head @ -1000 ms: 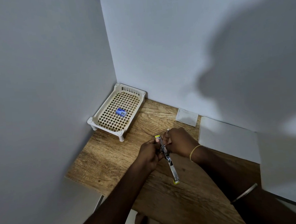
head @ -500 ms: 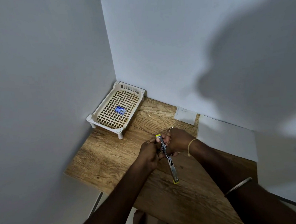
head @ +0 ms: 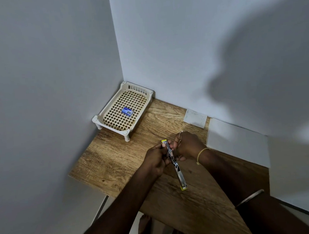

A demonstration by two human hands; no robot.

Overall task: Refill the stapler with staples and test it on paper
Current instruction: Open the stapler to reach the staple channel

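Stapler (head: 177, 167): swung open into one long line (yellow tips at both ends), held over wooden table (head: 116, 156), near centre.
Left hand (head: 156, 159): fingers curled round stapler's far half from left side.
Right hand (head: 187, 146): fingers curled onto same half from right; whether loose staples are held, cannot tell.
Staple box (head: 127, 111): blue, lying flat in white lattice basket (head: 99, 119) in wall corner.
Paper sheet (head: 238, 144): flat on table, just right of right hand.
Small paper piece (head: 195, 118): against wall.
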